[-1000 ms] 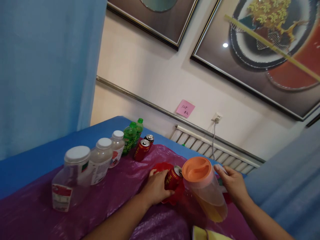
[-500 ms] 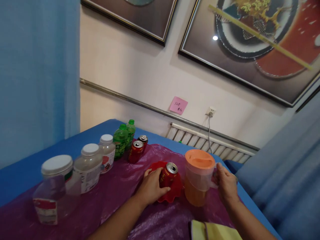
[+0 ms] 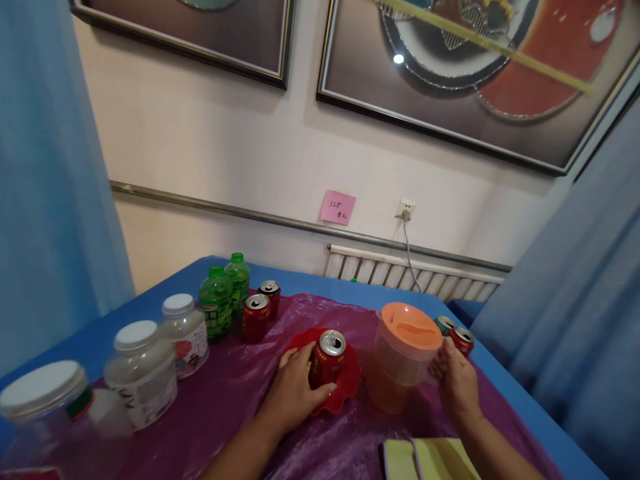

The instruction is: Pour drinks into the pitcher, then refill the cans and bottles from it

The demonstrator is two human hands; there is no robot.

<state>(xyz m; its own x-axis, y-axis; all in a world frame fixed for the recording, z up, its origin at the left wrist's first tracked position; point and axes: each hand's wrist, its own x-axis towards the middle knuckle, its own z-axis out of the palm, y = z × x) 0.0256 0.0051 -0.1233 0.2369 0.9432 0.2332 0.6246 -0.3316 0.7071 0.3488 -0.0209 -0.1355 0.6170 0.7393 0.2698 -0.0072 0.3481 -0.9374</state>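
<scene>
My left hand [image 3: 295,387] is closed around the lower side of a red drink can [image 3: 327,360], its opened top facing up. The can stands upright on a red scalloped plate [image 3: 353,380]. My right hand [image 3: 456,380] grips the handle of a clear plastic pitcher [image 3: 400,367] with an orange lid [image 3: 411,327] and amber liquid inside. The pitcher leans a little to the right, just right of the plate. My fingers cover most of its handle, and whether its base touches the sheet I cannot tell.
White-lidded jars [image 3: 140,373] line the left, with green bottles [image 3: 216,303] and red cans [image 3: 256,319] behind. Two more cans [image 3: 461,340] stand beyond my right hand. A folded yellow cloth [image 3: 430,460] lies in front on the purple plastic sheet [image 3: 225,413].
The view has turned and shifted, bringing the two cans behind my right hand into sight. The pitcher's top has tipped rightward. My left hand keeps its grip on the can.
</scene>
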